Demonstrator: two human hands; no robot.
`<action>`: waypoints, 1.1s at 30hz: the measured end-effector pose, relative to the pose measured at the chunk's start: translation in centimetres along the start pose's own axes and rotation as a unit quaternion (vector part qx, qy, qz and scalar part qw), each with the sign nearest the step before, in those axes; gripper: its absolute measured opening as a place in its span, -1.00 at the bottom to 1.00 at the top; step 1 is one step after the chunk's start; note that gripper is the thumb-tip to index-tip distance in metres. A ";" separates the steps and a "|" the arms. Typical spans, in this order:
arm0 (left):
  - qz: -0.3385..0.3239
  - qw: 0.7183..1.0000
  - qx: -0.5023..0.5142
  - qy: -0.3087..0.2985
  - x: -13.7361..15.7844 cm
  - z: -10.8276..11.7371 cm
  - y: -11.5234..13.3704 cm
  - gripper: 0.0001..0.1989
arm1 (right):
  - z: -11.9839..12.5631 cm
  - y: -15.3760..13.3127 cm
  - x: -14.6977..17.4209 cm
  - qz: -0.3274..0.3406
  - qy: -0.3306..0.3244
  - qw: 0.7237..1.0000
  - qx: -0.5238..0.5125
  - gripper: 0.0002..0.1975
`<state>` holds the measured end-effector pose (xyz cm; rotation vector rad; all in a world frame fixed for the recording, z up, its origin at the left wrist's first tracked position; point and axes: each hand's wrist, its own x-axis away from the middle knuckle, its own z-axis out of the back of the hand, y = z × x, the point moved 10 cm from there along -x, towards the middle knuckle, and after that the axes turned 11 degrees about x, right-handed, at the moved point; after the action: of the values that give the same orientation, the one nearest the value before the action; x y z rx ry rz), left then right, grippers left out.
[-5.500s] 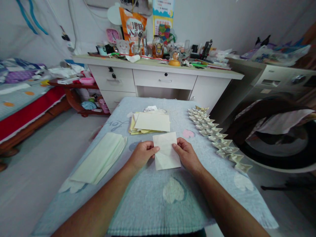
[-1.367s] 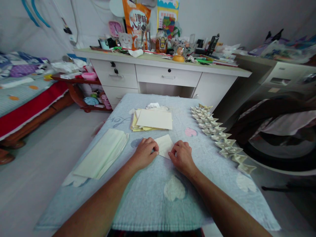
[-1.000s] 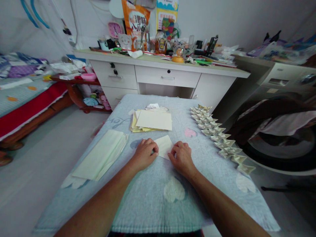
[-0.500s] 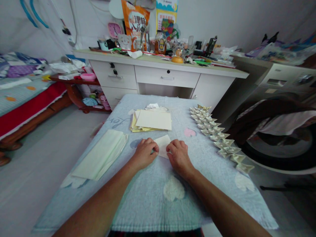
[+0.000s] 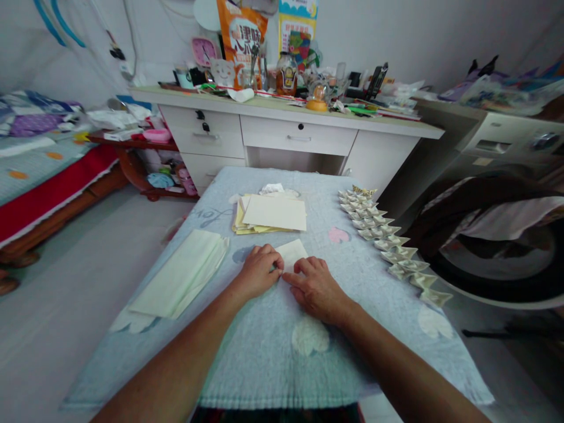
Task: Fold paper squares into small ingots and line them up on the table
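Note:
A small cream sheet of paper lies on the cloth-covered table between my hands, its near part hidden by my fingers. My left hand is closed at its left edge, thumb and index finger pinching the paper. My right hand rests over the near right part, index finger stretched along the near edge toward the left fingertips, the other fingers loosely bent. Beyond them sits a stack of cream and yellow paper. A pile of pale green paper sheets lies to the left.
Several folded paper boats stand in a line along the table's right side. A crumpled white paper sits behind the stack. Past the blue tablecloth are a white desk with clutter and a washing machine on the right.
My right hand has slid left and slightly nearer, its index finger now extended along the paper's near edge. The left hand has stayed almost in place.

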<state>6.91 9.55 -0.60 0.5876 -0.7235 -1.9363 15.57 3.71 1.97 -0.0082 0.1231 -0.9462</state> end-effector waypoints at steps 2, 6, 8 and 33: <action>0.001 1.000 0.000 -0.002 0.0 0.0 0.0 -0.91 | 0.0 -0.1 0.0 0.001 -0.004 1.000 0.008 -0.64; 0.009 1.000 0.001 -0.011 0.1 0.1 0.1 -0.88 | -0.3 -0.2 -0.1 0.000 -0.019 1.000 0.022 -0.69; 0.010 1.000 0.002 -0.015 0.1 0.1 0.2 -0.89 | -0.3 -0.2 -0.1 0.002 -0.025 0.999 0.028 -0.71; -0.008 1.000 0.000 -0.012 0.2 0.0 0.3 -0.88 | 2.2 2.7 6.0 -0.012 -0.012 0.999 -0.027 -0.83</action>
<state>7.00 9.29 -0.38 0.5726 -0.7359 -1.9611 21.51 0.33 3.34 -0.0717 0.1269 -0.9658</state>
